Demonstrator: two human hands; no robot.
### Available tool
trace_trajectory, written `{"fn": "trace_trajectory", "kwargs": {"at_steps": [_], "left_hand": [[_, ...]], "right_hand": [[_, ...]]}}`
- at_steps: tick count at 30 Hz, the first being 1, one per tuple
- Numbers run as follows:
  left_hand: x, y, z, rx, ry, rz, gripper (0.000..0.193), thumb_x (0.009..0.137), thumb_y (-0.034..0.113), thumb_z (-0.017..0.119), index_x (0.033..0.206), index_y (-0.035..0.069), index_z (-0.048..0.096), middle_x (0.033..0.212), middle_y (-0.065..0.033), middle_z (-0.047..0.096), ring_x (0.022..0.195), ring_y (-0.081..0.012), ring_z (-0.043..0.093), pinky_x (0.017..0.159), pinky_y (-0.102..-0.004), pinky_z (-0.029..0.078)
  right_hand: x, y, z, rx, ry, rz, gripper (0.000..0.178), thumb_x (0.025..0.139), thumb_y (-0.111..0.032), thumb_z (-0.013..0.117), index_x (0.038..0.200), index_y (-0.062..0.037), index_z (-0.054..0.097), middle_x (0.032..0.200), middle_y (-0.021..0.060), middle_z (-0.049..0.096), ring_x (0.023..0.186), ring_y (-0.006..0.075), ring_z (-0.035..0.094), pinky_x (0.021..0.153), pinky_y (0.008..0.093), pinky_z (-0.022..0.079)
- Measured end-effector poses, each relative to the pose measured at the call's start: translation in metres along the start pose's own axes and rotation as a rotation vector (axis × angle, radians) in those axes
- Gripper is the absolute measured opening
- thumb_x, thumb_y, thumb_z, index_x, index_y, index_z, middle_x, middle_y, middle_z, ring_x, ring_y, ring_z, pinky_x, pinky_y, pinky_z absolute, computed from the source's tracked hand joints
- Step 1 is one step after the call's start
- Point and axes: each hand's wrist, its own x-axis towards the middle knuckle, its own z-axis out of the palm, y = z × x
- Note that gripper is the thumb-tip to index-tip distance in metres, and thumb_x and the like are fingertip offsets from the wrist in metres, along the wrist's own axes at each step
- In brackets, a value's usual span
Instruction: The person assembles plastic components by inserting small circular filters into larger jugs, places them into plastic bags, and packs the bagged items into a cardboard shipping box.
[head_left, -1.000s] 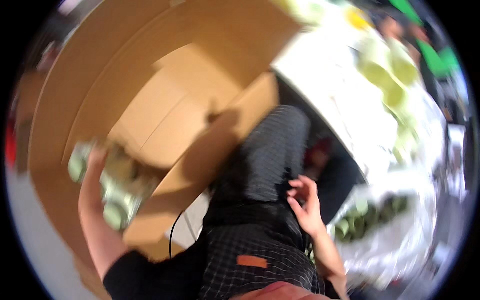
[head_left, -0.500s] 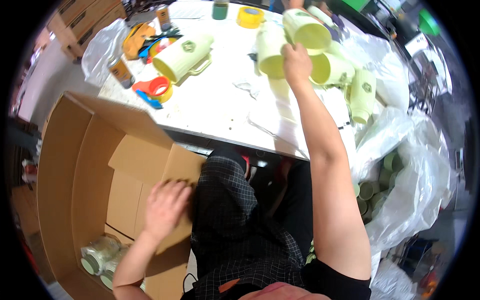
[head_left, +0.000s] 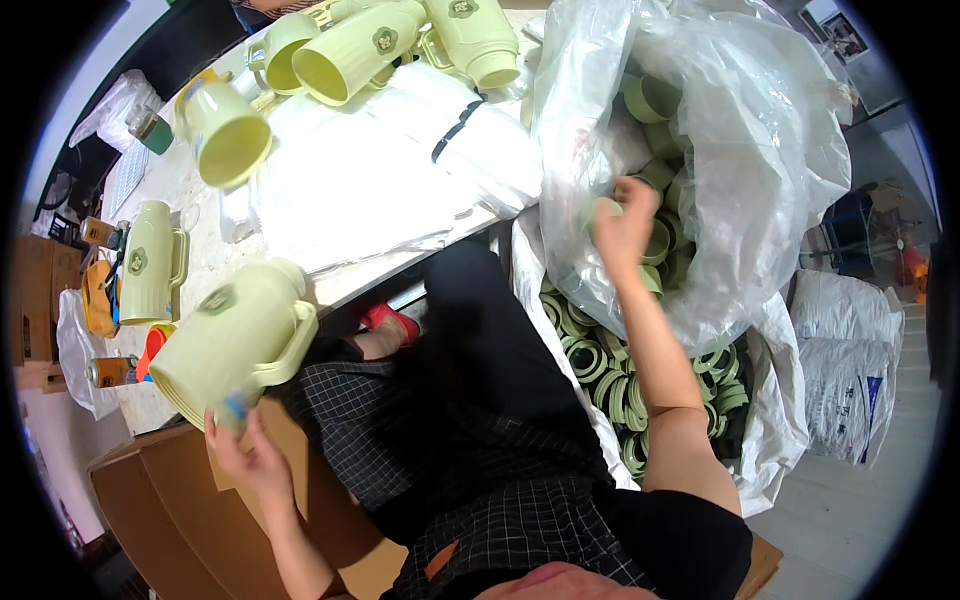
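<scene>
My left hand [head_left: 248, 462] grips the lower rim of a light green thermos casing [head_left: 232, 335] with a side handle. The casing is tilted over the table's near edge, neck toward the upper right. A smeared blue patch shows at my left fingertips; what it is I cannot make out. To the right, my right hand [head_left: 625, 235] reaches into the mouth of a clear plastic bag [head_left: 730, 190], its fingers closed on a pale green round part [head_left: 606, 210]. Several green cup-like parts [head_left: 655, 100] lie inside that bag.
More thermos casings [head_left: 365, 45] lie along the table's far side, and one [head_left: 148, 265] stands at the left. Below the clear bag a white sack [head_left: 780, 400] holds many green rings [head_left: 625, 400]. An open cardboard box [head_left: 170, 500] is by my left arm.
The view has swung right, toward the bags. My right hand has gone from the casings on the table to the plastic bag. My left hand has left the box and is at a casing.
</scene>
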Motion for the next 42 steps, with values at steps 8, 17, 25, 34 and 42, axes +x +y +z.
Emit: {"fn": "trace_trajectory", "kwargs": {"at_steps": [8, 17, 25, 34, 42], "left_hand": [[-0.002, 0.082, 0.037, -1.320, 0.147, -1.118, 0.038, 0.104, 0.018, 0.052, 0.136, -0.002, 0.050, 0.130, -0.0147, 0.062, 0.118, -0.0245, 0.061, 0.103, -0.0405, 0.048], [-0.024, 0.136, 0.035, -1.518, -0.071, -1.134, 0.037, 0.104, 0.021, 0.052, 0.133, 0.000, 0.054, 0.130, -0.0139, 0.064, 0.118, -0.0236, 0.063, 0.099, -0.0391, 0.051], [-0.050, 0.134, 0.021, -1.619, -0.149, -1.265, 0.038, 0.104, 0.022, 0.051, 0.134, -0.001, 0.052, 0.132, -0.0155, 0.062, 0.119, -0.0267, 0.063, 0.100, -0.0426, 0.053], [-0.044, 0.142, 0.017, -1.549, -0.141, -1.326, 0.043, 0.103, 0.021, 0.052, 0.138, -0.002, 0.047, 0.132, -0.0165, 0.060, 0.119, -0.0288, 0.061, 0.103, -0.0461, 0.051], [0.063, 0.133, 0.030, -1.246, 0.171, -0.327, 0.021, 0.091, 0.021, 0.059, 0.087, 0.000, 0.057, 0.099, -0.0085, 0.058, 0.101, -0.0240, 0.060, 0.096, -0.0406, 0.049]], "right_hand": [[0.068, 0.136, -0.016, -0.703, -0.164, 0.159, 0.031, 0.083, -0.012, 0.066, 0.110, 0.0003, 0.057, 0.108, 0.0219, 0.064, 0.112, 0.0410, 0.058, 0.096, 0.0487, 0.047], [-0.097, -0.078, -0.023, 0.357, -0.222, -0.147, 0.086, 0.083, -0.028, 0.075, 0.146, 0.0056, 0.025, 0.141, 0.0228, 0.034, 0.131, 0.0384, 0.037, 0.113, 0.0461, 0.029], [-0.073, -0.107, -0.035, 1.035, -0.596, -0.100, 0.053, 0.078, -0.021, 0.081, 0.120, -0.0043, 0.053, 0.139, 0.0207, 0.053, 0.127, 0.0303, 0.051, 0.109, 0.0413, 0.037], [-0.089, -0.109, -0.052, 0.904, -0.683, -0.144, 0.056, 0.090, -0.030, 0.065, 0.139, -0.0049, 0.052, 0.136, 0.0148, 0.055, 0.125, 0.0243, 0.050, 0.107, 0.0379, 0.037], [-0.201, -0.084, -0.085, 0.942, -0.899, 0.234, 0.039, 0.096, -0.019, 0.060, 0.131, -0.0038, 0.051, 0.121, 0.0107, 0.053, 0.117, 0.0178, 0.051, 0.100, 0.0316, 0.042]]}}
